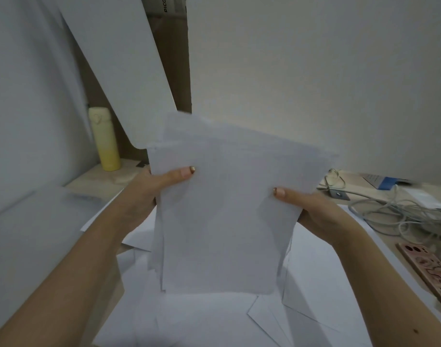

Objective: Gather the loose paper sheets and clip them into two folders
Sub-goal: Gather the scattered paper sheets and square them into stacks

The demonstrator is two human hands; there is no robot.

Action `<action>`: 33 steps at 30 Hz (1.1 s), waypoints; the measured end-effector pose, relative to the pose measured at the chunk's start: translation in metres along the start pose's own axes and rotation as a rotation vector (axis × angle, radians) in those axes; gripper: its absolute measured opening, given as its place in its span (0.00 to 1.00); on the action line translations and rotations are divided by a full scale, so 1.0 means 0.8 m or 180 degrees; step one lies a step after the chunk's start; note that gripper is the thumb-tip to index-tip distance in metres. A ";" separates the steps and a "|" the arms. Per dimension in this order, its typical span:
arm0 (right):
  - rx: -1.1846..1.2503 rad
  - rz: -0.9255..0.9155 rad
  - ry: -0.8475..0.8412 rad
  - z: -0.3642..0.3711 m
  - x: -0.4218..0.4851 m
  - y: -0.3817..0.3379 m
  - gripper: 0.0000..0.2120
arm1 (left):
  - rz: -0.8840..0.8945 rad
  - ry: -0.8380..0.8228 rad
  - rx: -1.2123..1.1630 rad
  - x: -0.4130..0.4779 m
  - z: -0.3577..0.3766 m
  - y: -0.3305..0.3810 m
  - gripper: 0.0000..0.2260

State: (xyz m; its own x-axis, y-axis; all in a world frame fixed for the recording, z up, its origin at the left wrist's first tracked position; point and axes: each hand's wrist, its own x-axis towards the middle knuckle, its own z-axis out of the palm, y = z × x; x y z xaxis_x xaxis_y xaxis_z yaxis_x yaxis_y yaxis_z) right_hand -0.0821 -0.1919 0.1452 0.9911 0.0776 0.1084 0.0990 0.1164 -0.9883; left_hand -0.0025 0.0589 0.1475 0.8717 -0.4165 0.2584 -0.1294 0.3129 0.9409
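A stack of white paper sheets (pixel 227 221) stands upright in front of me, its edges uneven. My left hand (pixel 149 189) grips its left edge, thumb across the front. My right hand (pixel 312 211) grips the right edge the same way. Below the stack, several more loose white sheets (pixel 214 319) lie scattered and overlapping on the desk. Two large pale boards, possibly folders (pixel 119 58), lean against the wall at the upper left; I cannot tell for sure what they are.
A yellow bottle (pixel 105 139) stands at the back left. Tangled grey cables (pixel 394 211) and a blue-and-white box (pixel 387 182) lie on the right of the desk. A pink phone case (pixel 429 269) rests at the right edge.
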 end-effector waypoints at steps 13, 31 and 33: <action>-0.0022 0.0214 0.0088 -0.002 -0.005 0.020 0.11 | 0.0376 0.0386 -0.0200 0.007 0.022 0.016 0.07; 0.0034 0.0093 0.0394 -0.019 -0.021 0.046 0.30 | -0.0366 0.0664 0.0503 -0.009 0.021 -0.066 0.34; -0.0021 0.0271 0.0406 -0.020 -0.026 0.059 0.31 | -0.0295 0.0749 0.0638 -0.013 0.023 -0.061 0.31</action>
State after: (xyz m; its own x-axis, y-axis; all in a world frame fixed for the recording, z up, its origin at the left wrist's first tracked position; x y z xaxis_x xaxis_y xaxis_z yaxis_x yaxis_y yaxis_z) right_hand -0.0967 -0.2041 0.0947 0.9992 -0.0396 0.0101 0.0144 0.1083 -0.9940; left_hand -0.0138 0.0322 0.1026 0.9665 -0.2192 0.1339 -0.1146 0.0986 0.9885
